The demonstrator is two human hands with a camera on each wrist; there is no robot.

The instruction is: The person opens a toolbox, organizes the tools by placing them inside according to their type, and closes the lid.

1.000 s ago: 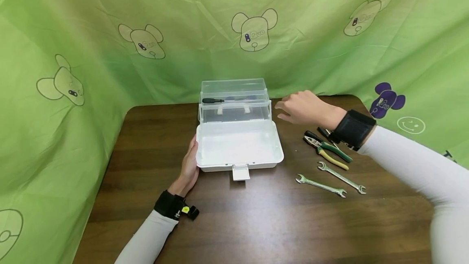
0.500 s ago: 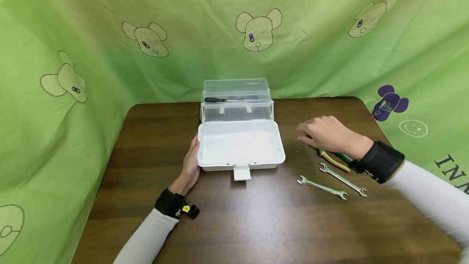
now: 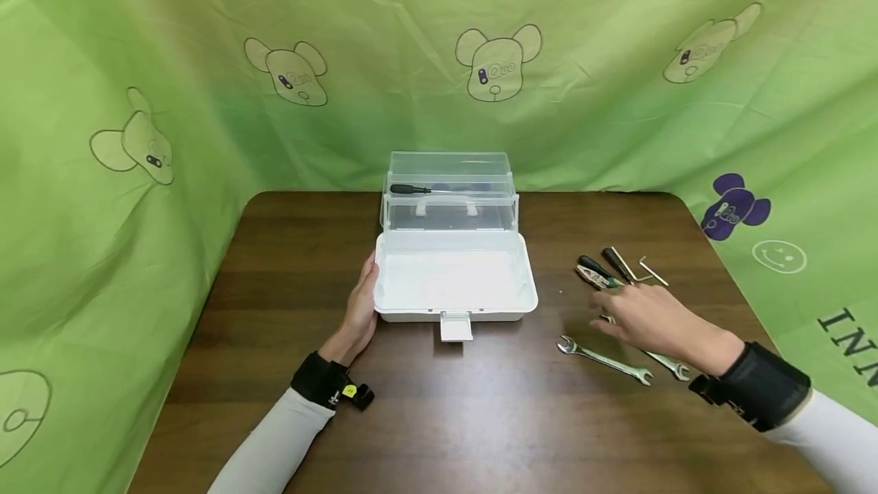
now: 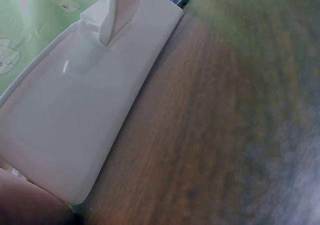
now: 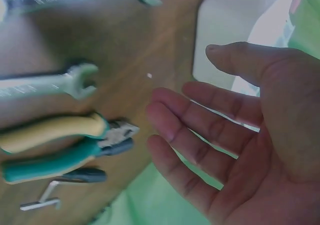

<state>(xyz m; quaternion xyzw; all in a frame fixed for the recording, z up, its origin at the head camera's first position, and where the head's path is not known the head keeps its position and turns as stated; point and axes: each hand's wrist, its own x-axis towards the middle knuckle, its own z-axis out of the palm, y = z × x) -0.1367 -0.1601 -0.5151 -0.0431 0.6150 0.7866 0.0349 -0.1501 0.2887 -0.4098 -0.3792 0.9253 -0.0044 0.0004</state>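
A white toolbox (image 3: 456, 309) stands with its clear lid and trays raised at the back; its front wall and latch (image 4: 120, 10) fill much of the left wrist view. My left hand (image 3: 358, 311) rests against the toolbox's left side, fingers along the wall. Over the tools at the right hovers my right hand (image 3: 652, 322), palm down and holding nothing, its fingers slightly bent. Pliers (image 5: 55, 157) with yellow and green handles lie beneath it, partly hidden in the head view. Of two open-end wrenches, the nearer (image 3: 605, 359) shows whole; the other (image 3: 665, 362) is partly covered by the hand.
A black-handled screwdriver (image 3: 409, 189) lies in the raised clear tray. Beyond the pliers are black handles (image 3: 615, 261) and bent hex keys (image 3: 653, 271). Green cloth (image 3: 384, 82) hangs round the back and sides of the brown table (image 3: 302, 250).
My right hand has moved from beside the raised trays toward me and to the right, over the pliers and wrenches. The left hand stays at the toolbox's side. The head view has shifted slightly.
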